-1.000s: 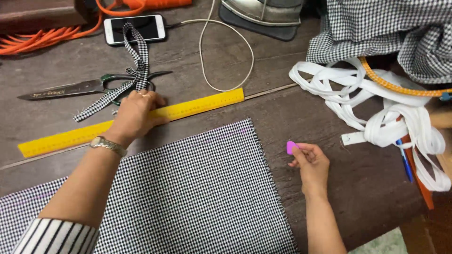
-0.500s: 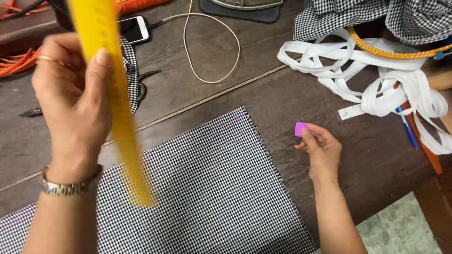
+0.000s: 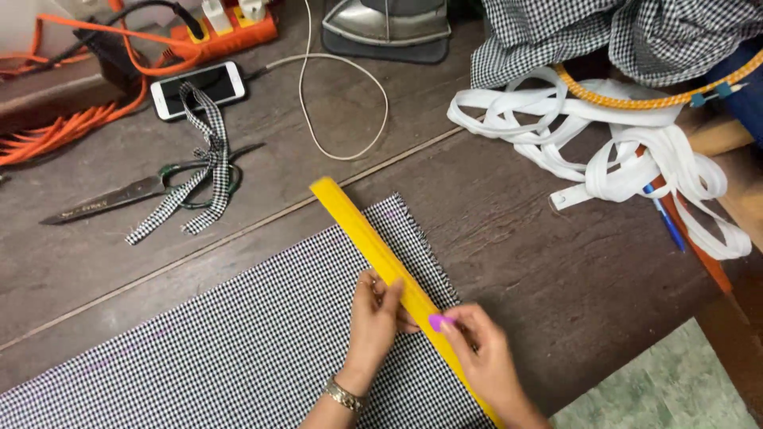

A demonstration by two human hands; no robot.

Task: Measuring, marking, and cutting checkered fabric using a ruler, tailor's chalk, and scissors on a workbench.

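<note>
A: What is being held down on the checked fabric [image 3: 238,357]?

B: A yellow ruler [image 3: 381,262] is being laid slantwise across its right end on the table [image 3: 556,262], pressed by the left hand [image 3: 377,318], fingers curled onto it.

A: And the right hand [image 3: 477,349]?

B: It is being closed around a small purple chalk [image 3: 437,322], touching the ruler's edge.

A: Is anything being kept in a container?

B: None is being shown; scissors [image 3: 119,195], phone [image 3: 199,87] and white tape [image 3: 620,151] are lying loose.
</note>
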